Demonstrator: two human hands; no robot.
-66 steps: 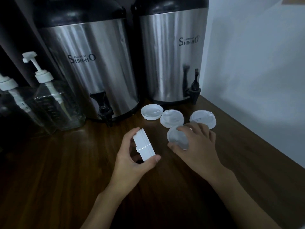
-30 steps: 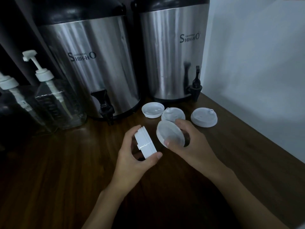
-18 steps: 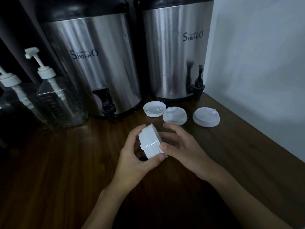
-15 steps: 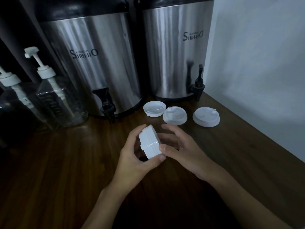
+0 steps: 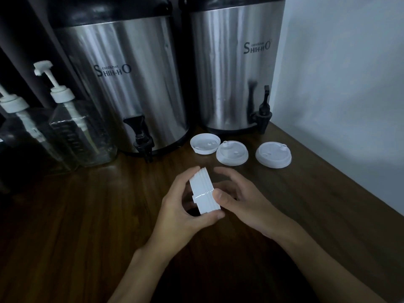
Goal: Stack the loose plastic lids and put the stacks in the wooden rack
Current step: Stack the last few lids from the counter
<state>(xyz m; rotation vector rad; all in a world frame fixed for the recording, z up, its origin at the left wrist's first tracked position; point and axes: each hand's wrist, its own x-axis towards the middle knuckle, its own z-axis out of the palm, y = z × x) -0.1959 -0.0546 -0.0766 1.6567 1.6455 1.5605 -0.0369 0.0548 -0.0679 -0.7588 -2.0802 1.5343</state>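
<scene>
Currently: stacking step, lid stack in hand, three lids outstanding

**Lid stack** (image 5: 204,193): white plastic cup lids nested together. It is held on edge just above the dark wooden worktop (image 5: 87,215), in front of the person and near the loose lids.

**Left hand** (image 5: 181,215): grips the lid stack. The thumb sits under the near lower rim and the fingers curl over the far upper rim. The wrist is turned so that the stack's face points to the right.

**Right hand** (image 5: 247,204): carries nothing of its own. It sits just beside the stack's right face, with the thumb tip touching the rim and the fingers loosely curved. Whether those fingers touch the plastic cannot be told.

**Loose lids**: three, lying flat in a row on the worktop, before two steel drink dispensers (image 5: 122,84).
- Upturned lid (image 5: 205,143): leftmost, hollow side up.
- Spouted lid (image 5: 232,153): just beside the upturned lid. Whether their edges touch cannot be told.
- Far-right lid (image 5: 273,155): spout up, set apart from the other two.

**Other**: two clear pump bottles (image 5: 72,127) stand at the left of the worktop.

**Wooden rack**: not in view.

**Step, as judged**: the stacking is part done and nothing is racked.

**Next move, as judged**: the right hand needs to reach forward for the spouted lid, the nearest one, and take it by the rim. It must then turn the lid to match the stack's direction and press it on squarely. The left hand should keep the stack steady and tilted toward the incoming lid. The upturned lid needs flipping before it will nest.
</scene>
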